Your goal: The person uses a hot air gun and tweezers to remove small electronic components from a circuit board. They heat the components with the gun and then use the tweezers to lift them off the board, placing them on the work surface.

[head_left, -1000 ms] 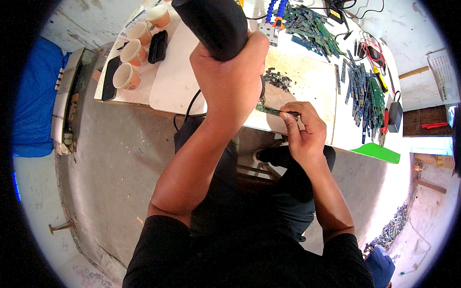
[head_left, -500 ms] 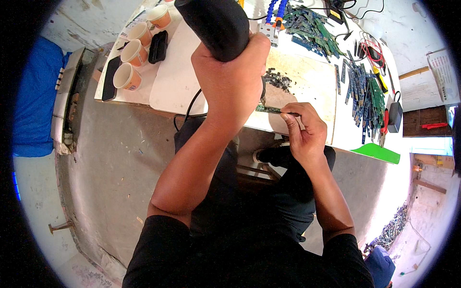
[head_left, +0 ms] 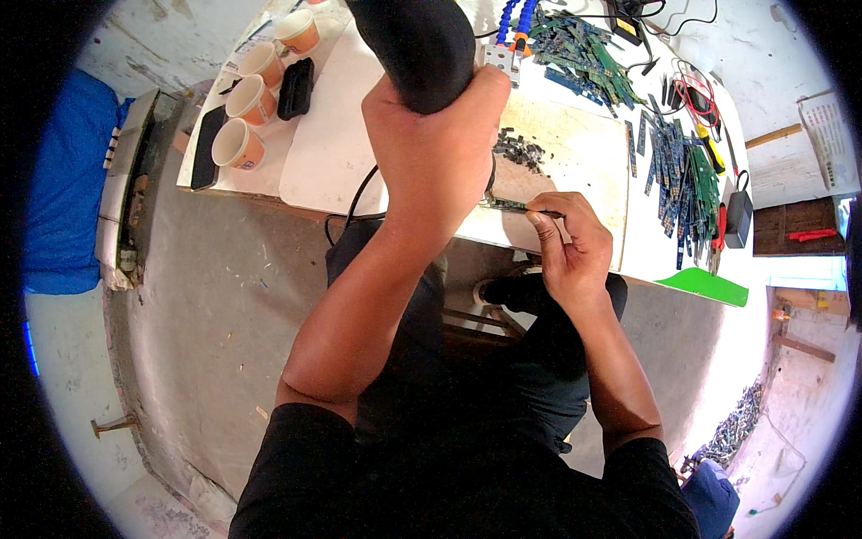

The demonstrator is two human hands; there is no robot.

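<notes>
My left hand (head_left: 431, 144) is wrapped around a thick black cylindrical tool (head_left: 417, 54) that looks like a hot-air gun. Its lower end is mostly hidden behind the hand, just above the near edge of the work board (head_left: 575, 144). My right hand (head_left: 575, 247) pinches slim dark tweezers (head_left: 537, 212) between thumb and fingers. Their tips meet a small green circuit board strip (head_left: 505, 205), which lies close under the tool's hidden end. Beyond both hands sits a pile of small black chips (head_left: 521, 151).
Several paper cups (head_left: 238, 144), a black phone (head_left: 208, 146) and a black case (head_left: 295, 88) stand at the left. Circuit strips (head_left: 678, 175) heap up at the right, with more strips (head_left: 588, 58) behind. Red pliers (head_left: 719, 235) lie near a green sheet (head_left: 709, 287).
The black tool and my left hand have shifted slightly to the right. My right hand stays nearly in place, and the circuit board strip appears turned or tilted a little.
</notes>
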